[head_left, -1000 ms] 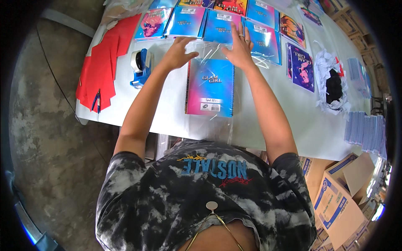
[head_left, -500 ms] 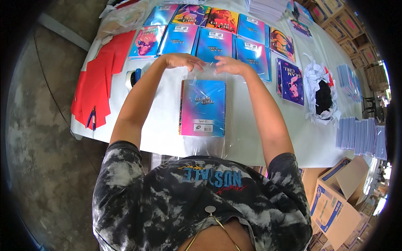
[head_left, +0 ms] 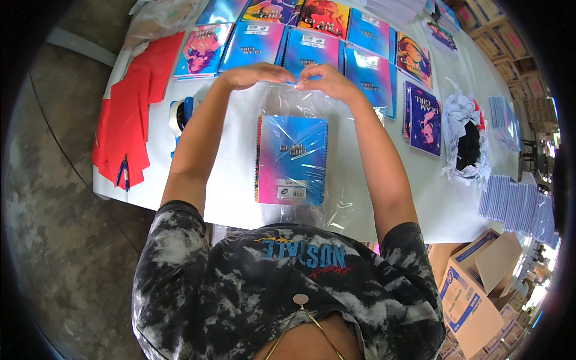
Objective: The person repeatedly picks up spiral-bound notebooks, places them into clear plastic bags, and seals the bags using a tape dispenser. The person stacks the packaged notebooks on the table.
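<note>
A blue and pink spiral notebook (head_left: 293, 159) lies in front of me inside a clear plastic bag (head_left: 339, 180), its wire binding along the right side. An orange-edged strip shows along its left side. The bag's far end rises toward my hands. My left hand (head_left: 259, 74) reaches in from the left, its fingers together at the bag's far edge; its thumb is mostly hidden. Opposite it, my right hand (head_left: 326, 81) pinches the same edge, fingertips almost touching the left ones. Just beyond both hands lie rows of spiral notebooks (head_left: 252, 48) with bright covers.
Red sheets (head_left: 129, 114) and a blue pen (head_left: 123, 173) lie at the left, near a blue and white tape dispenser (head_left: 180, 117). Purple notebooks (head_left: 423, 117) and a paper-lined bundle (head_left: 468, 141) are on the right. Notebook stacks (head_left: 517, 203) and an open cardboard box (head_left: 471, 294) stand at the right.
My hands have come together over the bag's far edge, and the right fingers have closed into a pinch. The notebook stays in place inside the bag; the whole view has shifted slightly.
</note>
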Demonstrator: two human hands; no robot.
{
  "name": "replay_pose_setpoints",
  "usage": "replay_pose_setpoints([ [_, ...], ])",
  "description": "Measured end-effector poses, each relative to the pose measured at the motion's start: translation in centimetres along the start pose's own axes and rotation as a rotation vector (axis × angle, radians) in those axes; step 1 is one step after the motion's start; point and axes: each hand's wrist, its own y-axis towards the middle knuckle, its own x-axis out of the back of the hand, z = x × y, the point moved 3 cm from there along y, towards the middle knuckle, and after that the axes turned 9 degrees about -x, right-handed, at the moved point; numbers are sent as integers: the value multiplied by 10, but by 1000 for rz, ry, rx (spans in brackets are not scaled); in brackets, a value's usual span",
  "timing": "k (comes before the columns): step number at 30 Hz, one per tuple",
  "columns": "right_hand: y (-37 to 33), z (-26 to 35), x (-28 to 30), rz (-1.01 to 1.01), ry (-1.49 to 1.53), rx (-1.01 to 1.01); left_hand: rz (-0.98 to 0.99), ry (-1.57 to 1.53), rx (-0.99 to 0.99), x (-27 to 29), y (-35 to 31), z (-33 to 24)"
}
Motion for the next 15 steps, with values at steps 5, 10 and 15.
replay_pose_setpoints([
  [5, -23, 13, 0, 21, 123, 24, 130, 167, 31, -8, -23, -5],
  [10, -13, 11, -3, -71, 32, 69, -71, 157, 163, -5, 11, 17],
  [15, -16, -13, -5, -1176, -447, -84, -1268, 651, -2, -10, -23, 46],
])
